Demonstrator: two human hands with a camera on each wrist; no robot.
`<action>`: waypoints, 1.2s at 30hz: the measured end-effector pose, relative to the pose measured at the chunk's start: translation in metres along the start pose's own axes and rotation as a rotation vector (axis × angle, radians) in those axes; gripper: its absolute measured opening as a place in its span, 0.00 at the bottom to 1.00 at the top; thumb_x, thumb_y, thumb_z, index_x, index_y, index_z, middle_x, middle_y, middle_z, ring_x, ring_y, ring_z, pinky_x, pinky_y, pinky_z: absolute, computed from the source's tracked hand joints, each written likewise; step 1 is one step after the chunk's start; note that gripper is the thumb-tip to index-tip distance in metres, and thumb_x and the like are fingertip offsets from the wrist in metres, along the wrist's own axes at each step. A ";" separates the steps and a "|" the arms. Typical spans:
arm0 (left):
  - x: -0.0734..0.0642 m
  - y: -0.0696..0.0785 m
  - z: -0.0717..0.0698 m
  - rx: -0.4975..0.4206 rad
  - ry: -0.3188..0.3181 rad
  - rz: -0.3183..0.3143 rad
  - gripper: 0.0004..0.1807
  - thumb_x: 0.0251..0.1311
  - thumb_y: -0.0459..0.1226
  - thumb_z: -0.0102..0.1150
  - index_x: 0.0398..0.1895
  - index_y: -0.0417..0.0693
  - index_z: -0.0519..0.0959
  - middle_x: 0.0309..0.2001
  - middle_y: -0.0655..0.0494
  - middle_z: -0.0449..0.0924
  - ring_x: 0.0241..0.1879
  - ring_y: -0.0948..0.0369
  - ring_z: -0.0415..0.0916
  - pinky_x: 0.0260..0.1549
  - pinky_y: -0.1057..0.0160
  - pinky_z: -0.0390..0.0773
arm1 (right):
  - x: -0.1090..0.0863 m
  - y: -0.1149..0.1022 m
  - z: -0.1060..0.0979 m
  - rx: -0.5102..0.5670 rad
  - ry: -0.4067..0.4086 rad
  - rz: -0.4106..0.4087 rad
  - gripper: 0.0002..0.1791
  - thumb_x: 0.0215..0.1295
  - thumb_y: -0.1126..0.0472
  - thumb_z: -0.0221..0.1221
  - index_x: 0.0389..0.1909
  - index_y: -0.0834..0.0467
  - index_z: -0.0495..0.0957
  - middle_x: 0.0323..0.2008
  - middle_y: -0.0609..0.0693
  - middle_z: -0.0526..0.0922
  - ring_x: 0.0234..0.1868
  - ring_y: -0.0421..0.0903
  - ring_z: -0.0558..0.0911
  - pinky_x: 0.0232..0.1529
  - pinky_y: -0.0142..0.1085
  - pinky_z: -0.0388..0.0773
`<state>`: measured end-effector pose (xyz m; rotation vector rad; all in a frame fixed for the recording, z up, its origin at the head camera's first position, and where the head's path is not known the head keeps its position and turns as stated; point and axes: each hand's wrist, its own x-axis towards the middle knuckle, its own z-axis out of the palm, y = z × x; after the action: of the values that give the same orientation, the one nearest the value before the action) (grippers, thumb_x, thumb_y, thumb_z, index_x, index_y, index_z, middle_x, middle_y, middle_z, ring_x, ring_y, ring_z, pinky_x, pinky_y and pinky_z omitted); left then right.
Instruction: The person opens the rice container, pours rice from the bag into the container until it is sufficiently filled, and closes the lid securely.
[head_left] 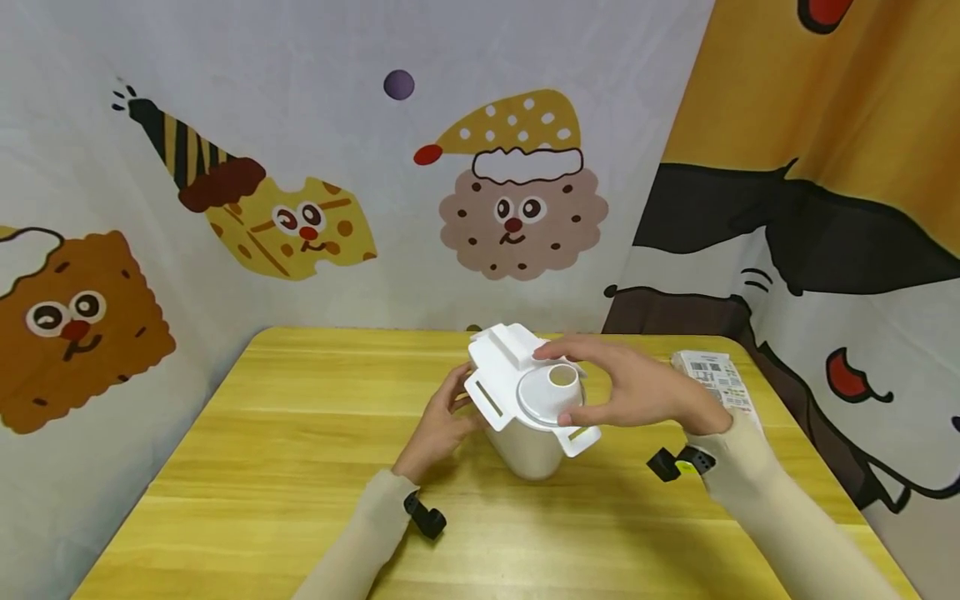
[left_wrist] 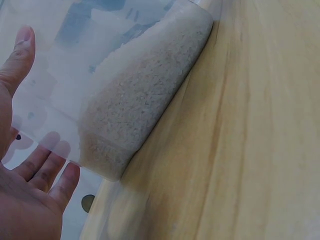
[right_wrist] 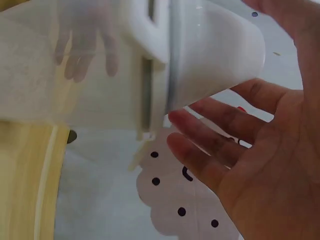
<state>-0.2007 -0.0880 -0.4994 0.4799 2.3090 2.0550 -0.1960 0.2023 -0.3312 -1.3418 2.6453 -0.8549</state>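
A translucent rice container (head_left: 527,450) stands upright on the table, rice (left_wrist: 142,85) filling its lower part. My left hand (head_left: 447,419) holds it from the left; in the left wrist view the thumb (left_wrist: 20,57) lies at the near side and fingertips show through the wall. On top is a white lid (head_left: 491,400) with slotted side tabs, a raised bar and a round spout cap (head_left: 551,398). My right hand (head_left: 637,383) spreads around the cap, thumb and fingertips close to its sides. In the right wrist view, its fingers (right_wrist: 215,132) reach past the white cap (right_wrist: 217,50).
At the right back of the wooden table (head_left: 300,467) lies a white printed packet (head_left: 720,379). A curtain with cartoon figures (head_left: 522,221) hangs right behind the table's far edge. Black wrist cameras (head_left: 426,517) are strapped over both sleeves.
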 end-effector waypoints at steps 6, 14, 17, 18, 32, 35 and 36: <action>-0.001 0.000 0.000 0.004 -0.005 0.005 0.44 0.61 0.31 0.71 0.78 0.53 0.61 0.72 0.46 0.70 0.70 0.48 0.68 0.72 0.43 0.69 | -0.008 0.006 0.006 0.019 -0.040 -0.040 0.47 0.53 0.42 0.77 0.73 0.46 0.69 0.72 0.41 0.71 0.72 0.45 0.71 0.70 0.52 0.73; 0.000 -0.001 0.000 0.006 -0.001 0.007 0.44 0.60 0.32 0.72 0.78 0.55 0.61 0.72 0.48 0.71 0.69 0.48 0.69 0.72 0.43 0.69 | -0.011 0.012 0.011 0.015 -0.060 -0.080 0.50 0.52 0.48 0.79 0.75 0.48 0.65 0.73 0.44 0.69 0.72 0.46 0.70 0.71 0.50 0.73; -0.001 -0.001 0.000 0.007 -0.005 0.008 0.44 0.60 0.32 0.72 0.78 0.55 0.61 0.72 0.48 0.70 0.69 0.49 0.69 0.72 0.43 0.69 | -0.012 0.014 0.013 0.019 -0.057 -0.093 0.50 0.52 0.49 0.79 0.75 0.49 0.64 0.73 0.45 0.69 0.72 0.46 0.70 0.71 0.49 0.73; -0.002 -0.001 0.000 0.007 -0.007 0.008 0.44 0.60 0.32 0.72 0.78 0.55 0.61 0.72 0.48 0.70 0.69 0.49 0.69 0.72 0.43 0.69 | -0.012 0.014 0.014 0.023 -0.058 -0.088 0.51 0.51 0.49 0.79 0.75 0.49 0.64 0.73 0.44 0.69 0.73 0.45 0.70 0.71 0.48 0.73; -0.001 0.000 0.000 0.006 -0.015 0.007 0.44 0.61 0.34 0.72 0.78 0.55 0.60 0.73 0.49 0.69 0.70 0.49 0.68 0.72 0.44 0.68 | -0.012 0.015 0.018 0.039 -0.041 -0.064 0.53 0.45 0.60 0.81 0.74 0.47 0.65 0.73 0.44 0.68 0.73 0.46 0.69 0.70 0.51 0.74; -0.001 -0.001 0.000 0.006 -0.011 0.000 0.44 0.61 0.34 0.72 0.78 0.55 0.60 0.72 0.49 0.69 0.70 0.50 0.68 0.72 0.45 0.69 | -0.012 0.016 0.020 0.021 -0.020 -0.063 0.54 0.43 0.60 0.81 0.73 0.46 0.66 0.72 0.43 0.70 0.71 0.45 0.71 0.68 0.50 0.76; -0.001 -0.001 0.000 0.007 -0.011 -0.003 0.44 0.61 0.33 0.72 0.78 0.56 0.60 0.72 0.49 0.69 0.70 0.50 0.68 0.72 0.45 0.69 | -0.011 0.016 0.020 0.014 -0.014 -0.062 0.54 0.43 0.60 0.82 0.73 0.46 0.66 0.71 0.43 0.71 0.70 0.45 0.72 0.67 0.50 0.77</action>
<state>-0.2001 -0.0880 -0.5007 0.4868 2.3110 2.0383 -0.1949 0.2094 -0.3582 -1.4282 2.5954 -0.8661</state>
